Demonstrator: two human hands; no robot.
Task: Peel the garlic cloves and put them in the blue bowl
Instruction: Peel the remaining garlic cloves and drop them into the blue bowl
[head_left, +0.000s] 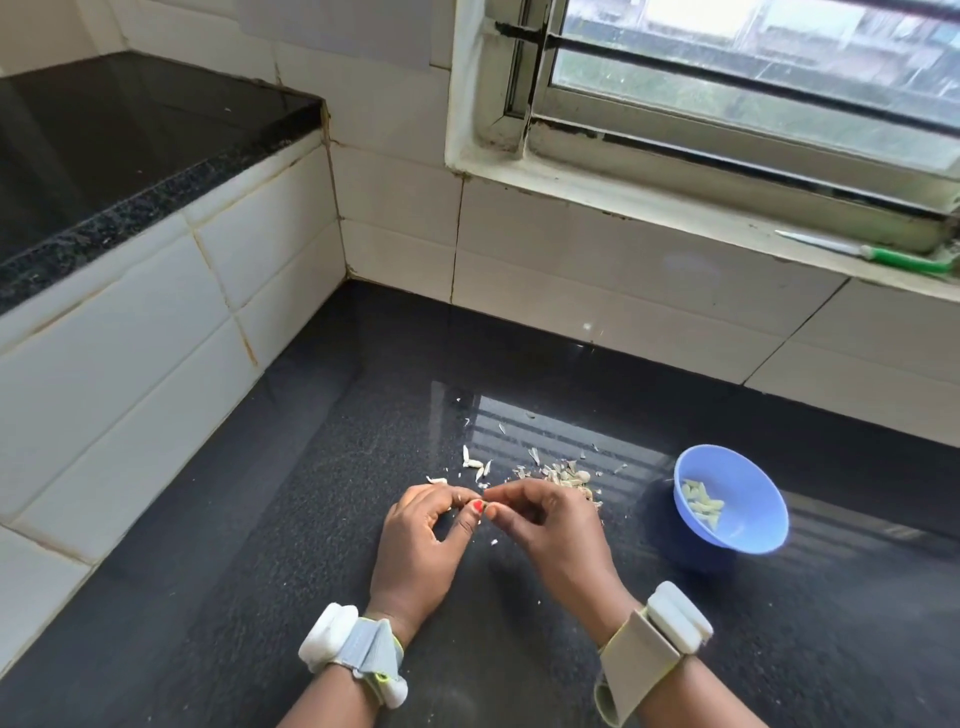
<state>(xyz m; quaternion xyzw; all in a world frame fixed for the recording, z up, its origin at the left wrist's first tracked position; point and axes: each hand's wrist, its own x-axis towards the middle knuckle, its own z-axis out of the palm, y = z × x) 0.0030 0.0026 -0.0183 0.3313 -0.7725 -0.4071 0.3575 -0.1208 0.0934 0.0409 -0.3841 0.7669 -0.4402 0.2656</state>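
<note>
Hands meet at centre: left hand (421, 525) and right hand (545, 519) both pinch one garlic clove (484, 505) between curled fingertips. Hold it firmly and strip the skin away. Peel scraps (550, 470) lie at 12 o'clock; blue bowl (748, 519), holding peeled cloves (702, 499), stands on the table (311, 519) at 3 o'clock.

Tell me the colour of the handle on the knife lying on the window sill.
Green, seen in the head view: the knife has a green handle and a pale blade.
</note>
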